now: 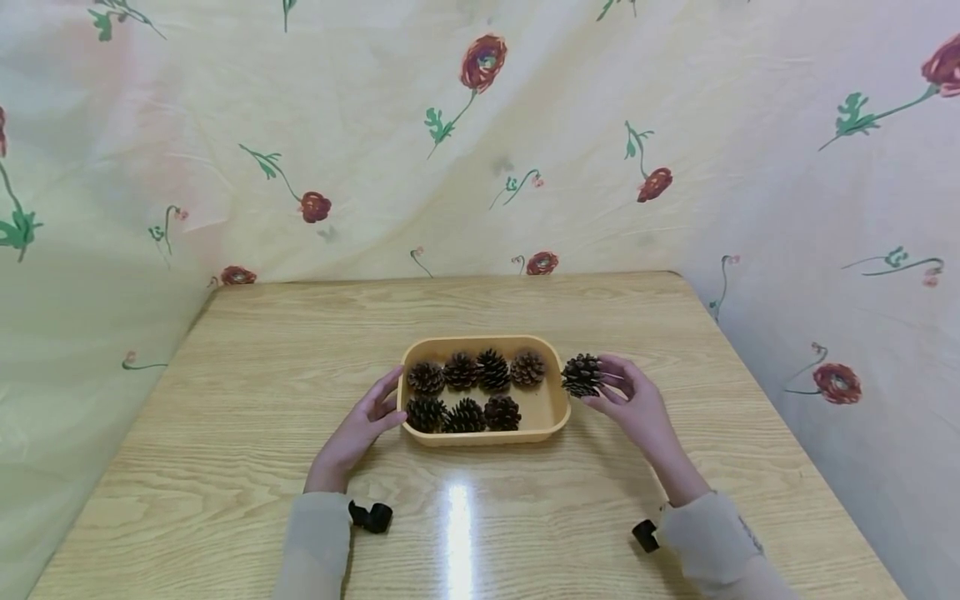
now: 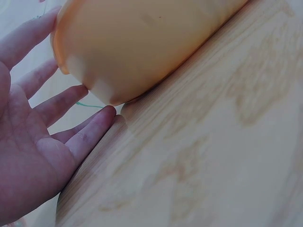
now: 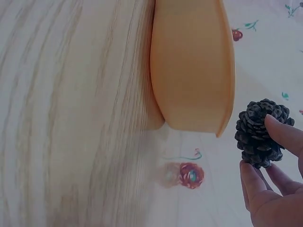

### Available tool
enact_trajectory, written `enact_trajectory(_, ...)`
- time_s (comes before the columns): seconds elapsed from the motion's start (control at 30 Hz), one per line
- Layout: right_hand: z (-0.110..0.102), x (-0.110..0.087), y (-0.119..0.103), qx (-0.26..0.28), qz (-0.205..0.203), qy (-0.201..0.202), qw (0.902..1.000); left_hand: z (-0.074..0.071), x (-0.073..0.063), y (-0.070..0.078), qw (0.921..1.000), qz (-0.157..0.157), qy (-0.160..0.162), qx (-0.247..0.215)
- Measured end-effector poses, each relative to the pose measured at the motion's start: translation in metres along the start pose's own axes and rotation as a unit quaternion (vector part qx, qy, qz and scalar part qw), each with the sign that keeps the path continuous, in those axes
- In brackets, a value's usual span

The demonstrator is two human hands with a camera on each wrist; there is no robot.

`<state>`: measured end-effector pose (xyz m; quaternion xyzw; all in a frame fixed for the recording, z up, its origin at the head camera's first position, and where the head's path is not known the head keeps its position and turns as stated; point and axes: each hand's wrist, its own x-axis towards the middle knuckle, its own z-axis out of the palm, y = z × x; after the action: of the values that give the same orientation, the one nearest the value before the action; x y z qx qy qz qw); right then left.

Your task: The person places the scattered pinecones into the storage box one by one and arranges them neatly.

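My right hand pinches a dark brown pine cone between thumb and fingertips, just beyond the right end of the yellow-orange tray. In the right wrist view, the held pine cone is raised beside the tray's rim. Two rows of pine cones lie inside the tray, with a bare patch of its floor at the front right. My left hand rests against the tray's left end, its fingers spread and fairly straight. Fingertips touch the tray's outer wall in the left wrist view.
The tray stands on a light wood-grain table. A cream cloth with red flowers hangs behind and along both sides. A black wrist strap piece sticks out by the left sleeve, another by the right.
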<state>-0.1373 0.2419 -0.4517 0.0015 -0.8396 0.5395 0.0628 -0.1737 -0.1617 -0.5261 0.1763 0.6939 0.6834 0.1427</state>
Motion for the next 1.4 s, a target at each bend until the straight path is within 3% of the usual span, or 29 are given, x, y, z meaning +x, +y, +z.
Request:
enact_trajectory(0.57,0.024,-0.011,-0.006,-0.001,-0.042,-0.047,0.9980,0.000,-0.002,0.001,0.9999,-0.009,0.007,-0.006)
enact_trajectory(1.13,0.031,-0.008,-0.015,-0.079,-0.079,-0.121,0.9863,0.000,-0.002,0.001,1.0000,-0.005,0.004,-0.007)
enact_trajectory(1.4,0.033,-0.003,-0.019,-0.129,-0.098,-0.131,0.9781,0.001,-0.001,0.002,0.9999,-0.007,0.004,-0.008)
